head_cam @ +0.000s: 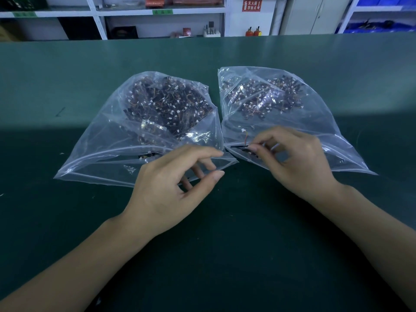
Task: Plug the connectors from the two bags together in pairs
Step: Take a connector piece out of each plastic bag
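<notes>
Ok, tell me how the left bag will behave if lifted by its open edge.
The left bag is thin, creased clear plastic, so it would likely sag and fold. Its connectors lie loosely heaped at the far end, so they would probably slide and shift. Its mouth looks open near the left hand; parts might spill.

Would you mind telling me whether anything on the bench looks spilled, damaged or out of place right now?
Nothing stands out. Both clear bags, left bag and right bag, lie flat on the green table with their connectors inside. The right hand pinches a connector at its bag's mouth; the left hand holds nothing.
</notes>
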Demonstrator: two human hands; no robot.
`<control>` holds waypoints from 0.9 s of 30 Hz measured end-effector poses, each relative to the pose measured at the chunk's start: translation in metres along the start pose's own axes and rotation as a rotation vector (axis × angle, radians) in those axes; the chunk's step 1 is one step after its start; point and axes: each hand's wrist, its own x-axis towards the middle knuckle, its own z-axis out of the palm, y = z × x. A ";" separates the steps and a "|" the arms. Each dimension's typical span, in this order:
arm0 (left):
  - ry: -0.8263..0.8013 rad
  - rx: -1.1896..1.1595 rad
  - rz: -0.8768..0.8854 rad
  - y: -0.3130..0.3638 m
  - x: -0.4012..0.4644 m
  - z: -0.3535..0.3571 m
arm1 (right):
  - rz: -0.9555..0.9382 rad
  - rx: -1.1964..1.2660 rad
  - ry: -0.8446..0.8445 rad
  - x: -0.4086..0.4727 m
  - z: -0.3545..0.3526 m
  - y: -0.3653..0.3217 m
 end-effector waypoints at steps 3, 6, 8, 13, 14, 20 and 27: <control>-0.002 0.009 0.015 0.001 0.001 0.000 | 0.050 -0.003 -0.010 0.001 -0.001 0.002; 0.002 0.024 0.017 0.001 0.002 -0.001 | 0.053 -0.100 -0.037 0.001 -0.004 0.005; 0.001 0.031 0.008 0.002 0.003 -0.001 | 0.056 -0.180 -0.060 0.001 -0.005 0.005; -0.038 0.147 0.068 -0.001 0.004 -0.005 | 0.097 -0.268 -0.164 0.000 -0.007 0.004; -0.046 0.225 0.105 -0.002 0.005 -0.007 | 0.102 -0.275 -0.171 0.000 -0.007 0.005; -0.240 0.617 0.132 -0.008 0.014 -0.028 | 0.170 -0.225 -0.142 0.001 -0.006 0.005; -0.357 0.804 -0.240 -0.020 0.015 -0.040 | 0.181 -0.100 -0.004 0.000 -0.003 -0.008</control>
